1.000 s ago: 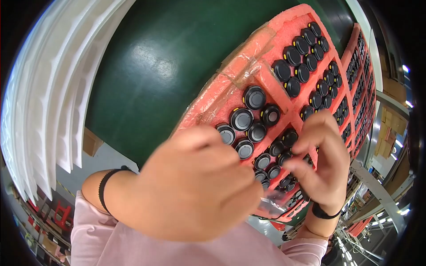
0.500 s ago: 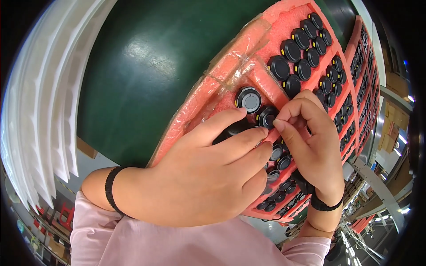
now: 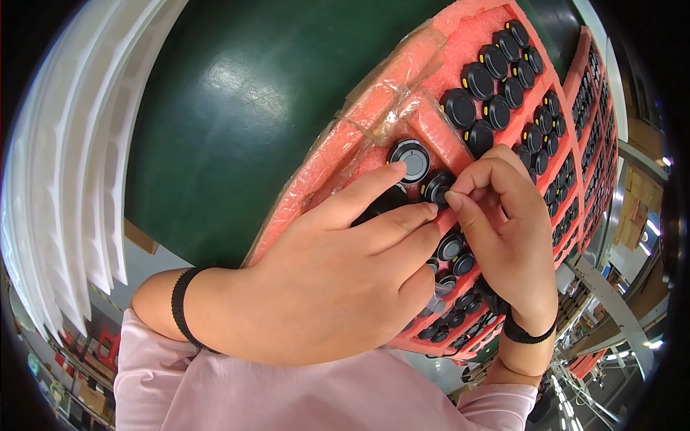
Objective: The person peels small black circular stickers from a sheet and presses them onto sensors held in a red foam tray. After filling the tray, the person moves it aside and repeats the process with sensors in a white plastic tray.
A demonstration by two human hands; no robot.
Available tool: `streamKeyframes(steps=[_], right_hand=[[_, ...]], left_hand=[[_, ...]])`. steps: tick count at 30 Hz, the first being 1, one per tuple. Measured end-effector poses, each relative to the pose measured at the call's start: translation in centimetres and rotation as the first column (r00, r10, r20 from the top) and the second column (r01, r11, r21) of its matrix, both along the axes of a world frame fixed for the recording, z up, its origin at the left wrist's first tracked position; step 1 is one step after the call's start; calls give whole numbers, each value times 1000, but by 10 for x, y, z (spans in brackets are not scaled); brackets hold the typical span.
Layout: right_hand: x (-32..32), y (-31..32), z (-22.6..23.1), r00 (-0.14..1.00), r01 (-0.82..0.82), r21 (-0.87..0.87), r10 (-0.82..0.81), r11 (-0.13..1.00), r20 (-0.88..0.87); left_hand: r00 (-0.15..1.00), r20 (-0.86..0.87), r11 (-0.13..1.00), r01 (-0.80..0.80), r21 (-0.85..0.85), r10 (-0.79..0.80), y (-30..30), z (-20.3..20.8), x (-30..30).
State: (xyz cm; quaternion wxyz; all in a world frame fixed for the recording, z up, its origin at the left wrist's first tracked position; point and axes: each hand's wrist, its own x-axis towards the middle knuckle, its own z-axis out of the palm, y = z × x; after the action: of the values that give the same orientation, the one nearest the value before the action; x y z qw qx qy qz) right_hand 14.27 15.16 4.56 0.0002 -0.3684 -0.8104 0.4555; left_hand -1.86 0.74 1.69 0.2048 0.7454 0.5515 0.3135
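In the head view, the left hand (image 3: 338, 287) is stretched with its fingers apart over the near left part of a pink foam tray (image 3: 305, 172); its forefinger tip is at the edge of a grey-topped round part (image 3: 413, 164), and its thumb is hidden, so I cannot tell if it grips something below. The right hand (image 3: 503, 233) is narrow: thumb and forefinger tips come together at the right edge of a black round part (image 3: 434, 188), which sits in the same compartment, just to the near right of the grey-topped one. Whether something thin is between these tips, I cannot tell. Farther away, behind a foam divider (image 3: 437, 129), more black round parts (image 3: 478, 80) fill the next compartment. The tray lies on a green worktop (image 3: 230, 144), and white moulded sheets (image 3: 79, 144) stand on the left.
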Motion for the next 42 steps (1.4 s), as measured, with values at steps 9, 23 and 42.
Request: streamKeyframes(steps=[9, 23, 42], right_hand=[[0, -3, -3, 999, 32, -16, -32, 999, 0], [5, -4, -3, 984, -155, 417, 176, 895, -10], [45, -44, 29, 976, -52, 299, 112, 953, -187]], left_hand=[[1000, 8, 1000, 16, -6, -16, 2, 0, -2], [1000, 0, 1000, 22, -7, -22, 2, -4, -3], [996, 38, 987, 78, 138, -84, -2, 8, -29]])
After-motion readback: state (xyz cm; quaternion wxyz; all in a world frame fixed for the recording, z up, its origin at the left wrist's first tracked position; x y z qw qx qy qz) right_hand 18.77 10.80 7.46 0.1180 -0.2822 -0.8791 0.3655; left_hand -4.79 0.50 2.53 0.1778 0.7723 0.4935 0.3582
